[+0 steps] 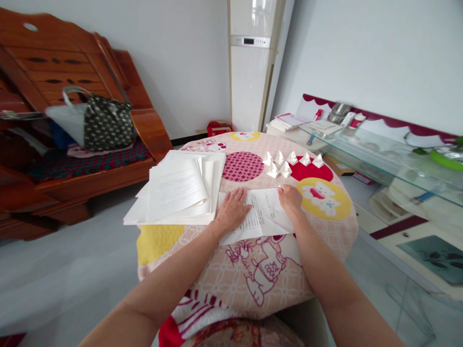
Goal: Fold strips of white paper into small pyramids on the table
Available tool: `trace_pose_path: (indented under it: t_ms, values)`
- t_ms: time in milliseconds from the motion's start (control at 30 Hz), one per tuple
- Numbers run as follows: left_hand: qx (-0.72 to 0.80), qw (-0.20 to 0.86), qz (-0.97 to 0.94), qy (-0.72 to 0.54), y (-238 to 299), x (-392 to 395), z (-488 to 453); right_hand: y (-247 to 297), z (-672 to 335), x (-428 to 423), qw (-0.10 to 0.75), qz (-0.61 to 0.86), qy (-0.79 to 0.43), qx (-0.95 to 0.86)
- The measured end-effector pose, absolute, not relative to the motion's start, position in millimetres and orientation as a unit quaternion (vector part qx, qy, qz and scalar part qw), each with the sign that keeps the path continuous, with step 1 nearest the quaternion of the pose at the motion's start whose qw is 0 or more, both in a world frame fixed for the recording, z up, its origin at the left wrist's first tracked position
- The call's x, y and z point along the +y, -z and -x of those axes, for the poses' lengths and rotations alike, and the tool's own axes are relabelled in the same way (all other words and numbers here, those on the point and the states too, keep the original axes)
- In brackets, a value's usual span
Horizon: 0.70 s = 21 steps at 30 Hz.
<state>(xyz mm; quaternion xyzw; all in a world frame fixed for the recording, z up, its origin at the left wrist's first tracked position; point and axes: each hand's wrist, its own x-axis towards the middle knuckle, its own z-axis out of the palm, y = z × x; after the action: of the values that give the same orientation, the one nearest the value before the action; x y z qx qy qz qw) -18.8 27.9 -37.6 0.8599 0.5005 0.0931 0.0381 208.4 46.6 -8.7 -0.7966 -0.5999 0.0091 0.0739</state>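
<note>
Here's the printed sheet [265, 212], mid-frame, with the left hand [233, 207] spread flat over its left side, presumably to stop it sliding. The right hand [289, 197] is curled tight on the upper right edge, likely steadying that end, most fingertips tucked from sight. Just left, a paper stack [173, 193] sits seemingly within reach; right of centre, folded paper pieces [284, 168] stand grouped beyond the hands, apparently out of their way. The print's too small to read.
</note>
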Motion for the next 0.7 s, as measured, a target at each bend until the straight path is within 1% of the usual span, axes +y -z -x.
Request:
trace_pose_path:
  t_ms: [233, 700]
  values:
    - [0.512, 0.024, -0.856, -0.061, 31.9, 25.8, 16.5, 6.3, -204.4, 44.3, 0.052, 0.8, 0.001, -0.598]
    - [0.514, 0.015, -0.855, -0.071, 35.6, 27.9, 16.1, 8.0, -207.3, 46.0, 0.051, 0.803, -0.007, -0.593]
